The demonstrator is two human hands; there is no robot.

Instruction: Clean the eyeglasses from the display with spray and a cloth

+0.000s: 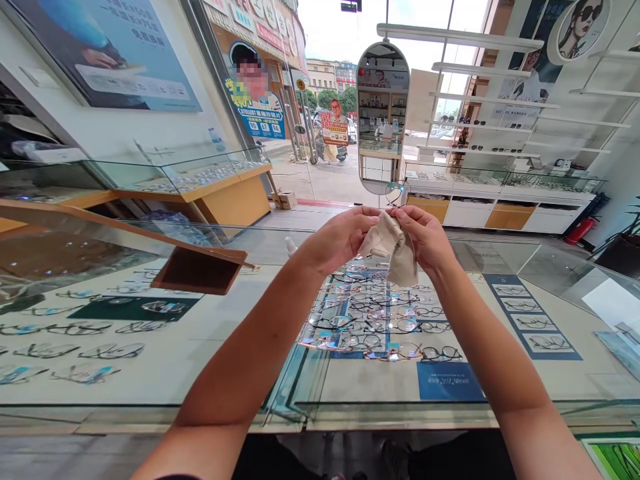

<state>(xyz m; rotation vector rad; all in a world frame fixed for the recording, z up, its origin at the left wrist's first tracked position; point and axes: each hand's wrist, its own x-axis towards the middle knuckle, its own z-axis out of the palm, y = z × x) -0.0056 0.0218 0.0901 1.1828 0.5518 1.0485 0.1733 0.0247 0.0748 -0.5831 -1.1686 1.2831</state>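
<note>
Both hands meet above the glass counter, raised before me. Closed fingers of my left hand (343,239) pinch the left edge of a beige cleaning cloth (403,260). My right hand (425,235) is closed on the cloth's right side, its fingertips touching my left ones. The cloth hangs crumpled below the fingers. A thin-rimmed pair of glasses (395,193) shows just above the fingertips; its lower part is hidden, and I cannot tell which fingers hold it. Under the hands, rows of eyeglass frames (373,327) lie inside the glass display case (345,383).
A brown wooden stand (197,270) sits on the counter at left, and a small white bottle (291,247) is beside my left forearm. A blue card (450,381) lies in the case. Beyond stand an oval mirror (383,120) and white drawers (467,213).
</note>
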